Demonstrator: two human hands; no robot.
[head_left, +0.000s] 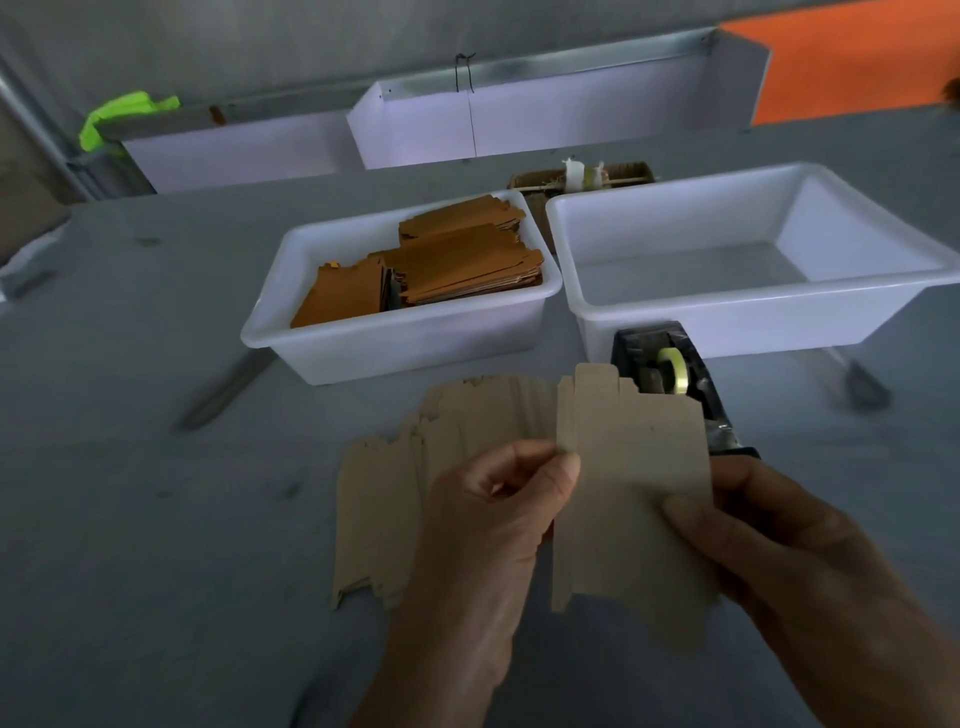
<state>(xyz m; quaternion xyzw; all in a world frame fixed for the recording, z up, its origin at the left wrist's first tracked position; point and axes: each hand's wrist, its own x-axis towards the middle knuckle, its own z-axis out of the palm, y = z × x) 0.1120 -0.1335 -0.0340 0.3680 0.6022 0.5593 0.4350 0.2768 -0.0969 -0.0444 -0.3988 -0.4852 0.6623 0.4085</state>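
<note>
I hold a flat brown cardboard carton blank (631, 467) upright above the grey table. My left hand (488, 525) pinches its left edge between thumb and fingers. My right hand (769, 545) grips its right edge, thumb on the front. Behind and left of it, a fanned pile of the same flat blanks (395, 499) lies on the table. A black tape dispenser (670, 369) with a clear tape roll stands just beyond the held blank, partly hidden by it.
A white bin (322, 353) holding stacks of orange-brown flat blanks sits at centre. A larger white bin (753, 322) with nothing in it stands to its right. White trays (519, 119) line the back edge, with a green cloth (124, 114) at far left.
</note>
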